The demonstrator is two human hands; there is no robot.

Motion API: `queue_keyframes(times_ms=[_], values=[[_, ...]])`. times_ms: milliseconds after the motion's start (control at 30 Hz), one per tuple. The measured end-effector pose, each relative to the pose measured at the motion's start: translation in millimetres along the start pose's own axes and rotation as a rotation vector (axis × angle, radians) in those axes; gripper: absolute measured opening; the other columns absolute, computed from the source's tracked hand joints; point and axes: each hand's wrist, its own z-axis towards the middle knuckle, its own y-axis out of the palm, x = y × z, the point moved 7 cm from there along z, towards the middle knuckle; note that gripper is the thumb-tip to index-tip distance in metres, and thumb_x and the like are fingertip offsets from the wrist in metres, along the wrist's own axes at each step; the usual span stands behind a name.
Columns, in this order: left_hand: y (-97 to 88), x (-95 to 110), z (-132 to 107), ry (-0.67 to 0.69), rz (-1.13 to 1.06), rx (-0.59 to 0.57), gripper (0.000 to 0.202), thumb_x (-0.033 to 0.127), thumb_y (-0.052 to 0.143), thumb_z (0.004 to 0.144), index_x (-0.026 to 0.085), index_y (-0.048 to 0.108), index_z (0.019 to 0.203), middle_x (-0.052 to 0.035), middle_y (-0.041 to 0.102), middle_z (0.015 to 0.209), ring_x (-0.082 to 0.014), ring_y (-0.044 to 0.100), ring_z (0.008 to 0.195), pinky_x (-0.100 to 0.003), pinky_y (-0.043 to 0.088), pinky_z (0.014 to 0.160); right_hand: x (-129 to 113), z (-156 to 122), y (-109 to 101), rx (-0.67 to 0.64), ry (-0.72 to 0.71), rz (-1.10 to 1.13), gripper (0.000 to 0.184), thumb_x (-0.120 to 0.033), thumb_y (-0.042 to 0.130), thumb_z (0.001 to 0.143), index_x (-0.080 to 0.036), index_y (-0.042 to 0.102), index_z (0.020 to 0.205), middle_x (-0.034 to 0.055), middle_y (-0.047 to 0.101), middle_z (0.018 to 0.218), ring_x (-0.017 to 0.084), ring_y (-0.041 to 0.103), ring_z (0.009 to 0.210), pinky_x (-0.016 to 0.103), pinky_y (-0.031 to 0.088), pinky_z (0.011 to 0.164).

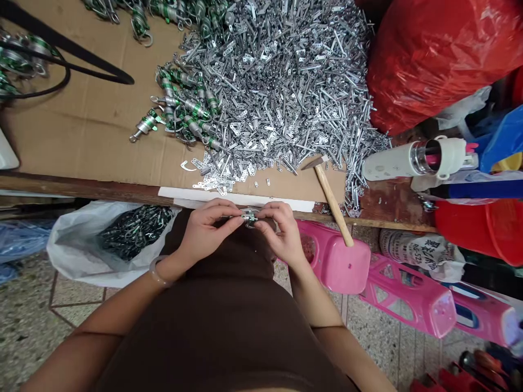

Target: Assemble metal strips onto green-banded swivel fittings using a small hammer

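Cardboard-topped workbench [102, 136], floor seat, cluttered workshop. A big pile of loose silver metal parts [278, 81] covers the bench top, with green-banded assembled pieces [183, 109] along its left edge. A hammer [333, 201] lies at the bench's front edge, handle hanging over a pink stool [339, 261]. A white bag of dark green pieces [81, 256] sits on the floor to the left.

The left hand [206, 231] and right hand [281, 234] meet just below the bench edge, above the lap. Both pinch one small metal-and-green assembly [248, 218] from opposite sides, fingertips closed on it. Its detail is too small to read.

Step, as a judgement: mid-assembly of one piece, likely fitting or seating a small part by hand. The next move calls for a steady pinch from the left while the right aligns the part squarely, since the piece is tiny and held over the lap, where it could easily drop.
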Motion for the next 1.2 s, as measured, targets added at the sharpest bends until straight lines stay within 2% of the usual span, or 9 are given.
queue_keyframes(times_ms=[133, 300, 433, 600, 733, 800, 1000, 1133, 1200], values=[[3.1, -6, -1, -0.085, -0.013, 0.005, 0.009, 0.026, 0.065, 0.076, 0.019, 0.068, 0.080, -0.0028, 0.064, 0.081, -0.0117, 0.061, 0.074, -0.022, 0.051, 0.067, -14, -9, -2, 0.168, -0.087, -0.157, 0.006, -0.026, 0.058, 0.084, -0.025, 0.063, 0.083, 0.0002, 0.062, 0.079, 0.015, 0.054, 0.079, 0.032, 0.040, 0.074], [4.1, 1, -2, -0.065, 0.047, -0.016, 0.008, 0.025, 0.064, 0.076, 0.019, 0.069, 0.079, -0.0019, 0.064, 0.079, -0.0116, 0.061, 0.075, -0.022, 0.051, 0.069, -27, -14, -9, 0.300, -0.225, -0.340, 0.006, -0.025, 0.063, 0.081, -0.028, 0.066, 0.085, -0.0019, 0.065, 0.074, 0.013, 0.055, 0.073, 0.033, 0.034, 0.075], [4.4, 2, -4, -0.066, 0.098, -0.019, 0.007, 0.022, 0.062, 0.075, 0.018, 0.067, 0.076, -0.0013, 0.064, 0.077, -0.0103, 0.060, 0.071, -0.020, 0.049, 0.066, -25, -13, -7, 0.258, -0.217, -0.312, 0.004, -0.024, 0.061, 0.082, -0.026, 0.065, 0.083, -0.0022, 0.065, 0.075, 0.013, 0.056, 0.074, 0.032, 0.034, 0.076], [4.1, -3, -4, -0.138, 0.065, 0.010, 0.005, 0.021, 0.060, 0.073, 0.017, 0.063, 0.072, -0.0003, 0.063, 0.073, -0.0100, 0.058, 0.067, -0.018, 0.047, 0.059, -6, -12, 5, 0.087, 0.014, -0.100, 0.010, -0.030, 0.058, 0.084, -0.023, 0.060, 0.091, 0.0015, 0.065, 0.090, 0.016, 0.056, 0.089, 0.032, 0.039, 0.080], [4.3, -6, -5, -0.181, 0.039, 0.036, 0.005, 0.020, 0.059, 0.072, 0.017, 0.061, 0.070, 0.0006, 0.063, 0.072, -0.0095, 0.058, 0.067, -0.018, 0.047, 0.058, -1, -14, 11, 0.067, 0.106, -0.037, 0.008, -0.029, 0.056, 0.084, -0.023, 0.061, 0.082, 0.0004, 0.063, 0.083, 0.016, 0.056, 0.085, 0.031, 0.041, 0.079], [4.5, -5, -5, -0.177, 0.067, 0.042, 0.005, 0.020, 0.058, 0.072, 0.017, 0.061, 0.070, 0.0004, 0.063, 0.073, -0.0100, 0.058, 0.068, -0.018, 0.046, 0.057, -6, -16, 10, 0.121, 0.059, -0.073, 0.009, -0.028, 0.056, 0.085, -0.023, 0.062, 0.080, 0.0007, 0.063, 0.081, 0.015, 0.056, 0.083, 0.030, 0.041, 0.076], [5.8, 11, -4, -0.027, 0.216, 0.017, 0.005, 0.017, 0.055, 0.074, 0.018, 0.060, 0.072, -0.0001, 0.063, 0.075, -0.0116, 0.059, 0.073, -0.023, 0.048, 0.070, -27, -22, 4, 0.286, -0.255, -0.340, 0.005, -0.026, 0.059, 0.083, -0.026, 0.064, 0.083, -0.0014, 0.066, 0.076, 0.013, 0.057, 0.073, 0.032, 0.033, 0.076], [7.3, 14, -4, 0.003, 0.254, -0.027, 0.005, 0.017, 0.055, 0.074, 0.018, 0.059, 0.071, 0.0006, 0.063, 0.074, -0.0109, 0.059, 0.069, -0.022, 0.047, 0.066, -27, -24, 1, 0.344, -0.327, -0.330, 0.004, -0.025, 0.061, 0.083, -0.027, 0.063, 0.085, -0.0024, 0.066, 0.074, 0.012, 0.057, 0.069, 0.032, 0.032, 0.074], [8.0, 14, -5, 0.020, 0.259, -0.052, 0.005, 0.017, 0.055, 0.074, 0.018, 0.059, 0.071, 0.0008, 0.063, 0.073, -0.0106, 0.059, 0.068, -0.021, 0.047, 0.064, -23, -22, 1, 0.330, -0.302, -0.275, 0.003, -0.025, 0.060, 0.083, -0.025, 0.062, 0.086, -0.0018, 0.066, 0.074, 0.013, 0.058, 0.070, 0.032, 0.034, 0.074]])
